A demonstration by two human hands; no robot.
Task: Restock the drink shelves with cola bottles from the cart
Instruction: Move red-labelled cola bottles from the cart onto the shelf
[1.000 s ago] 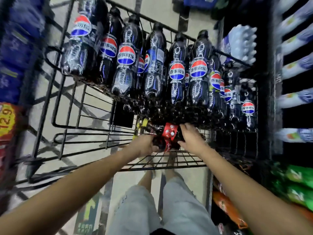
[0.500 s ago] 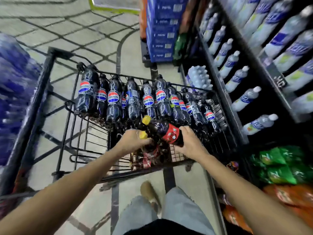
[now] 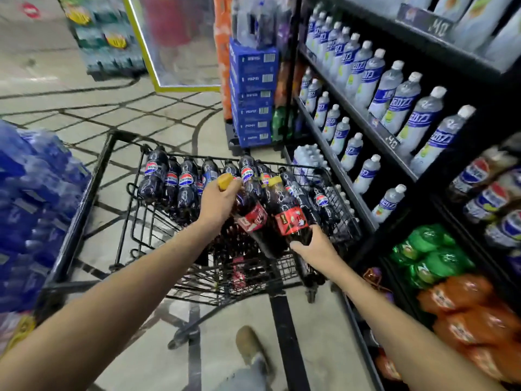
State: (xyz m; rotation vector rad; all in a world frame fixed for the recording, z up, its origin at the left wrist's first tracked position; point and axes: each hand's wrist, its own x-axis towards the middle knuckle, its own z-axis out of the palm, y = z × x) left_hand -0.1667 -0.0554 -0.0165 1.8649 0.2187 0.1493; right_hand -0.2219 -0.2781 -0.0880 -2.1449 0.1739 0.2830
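Our left hand (image 3: 217, 203) curls round the neck of a yellow-capped cola bottle (image 3: 252, 220), and our right hand (image 3: 313, 244) grips the base of a second bottle (image 3: 291, 221). Both bottles tilt side by side over the cart (image 3: 80, 213). Beyond them, blue-labelled bottles (image 3: 180, 179) stand along its far end, and the shelves (image 3: 338, 90) just to the right hold pale bottles (image 3: 394, 105).

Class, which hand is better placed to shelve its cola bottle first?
Probably right: the right hand grips its red-labelled cola bottle nearer the black shelves; the left hand holds its bottle farther off.
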